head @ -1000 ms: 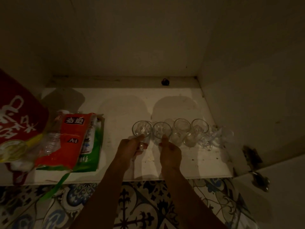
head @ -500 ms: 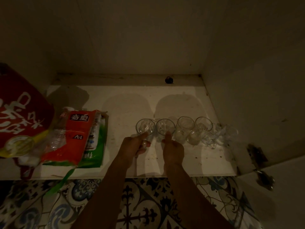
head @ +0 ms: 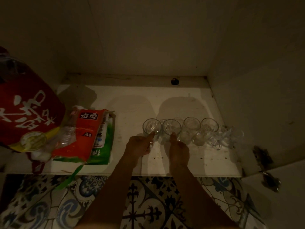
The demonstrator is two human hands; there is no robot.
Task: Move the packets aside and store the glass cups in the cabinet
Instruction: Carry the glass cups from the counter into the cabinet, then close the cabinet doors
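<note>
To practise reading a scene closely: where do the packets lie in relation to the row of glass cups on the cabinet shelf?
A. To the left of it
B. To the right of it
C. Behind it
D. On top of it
A: the packets lie at the left end of the shelf, apart from the glass cups, which stand in a row further right.

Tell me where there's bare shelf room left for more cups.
Bare shelf lies behind the glass cups up to the back wall, and between them and the packets. The right end is crowded with cups.
</note>
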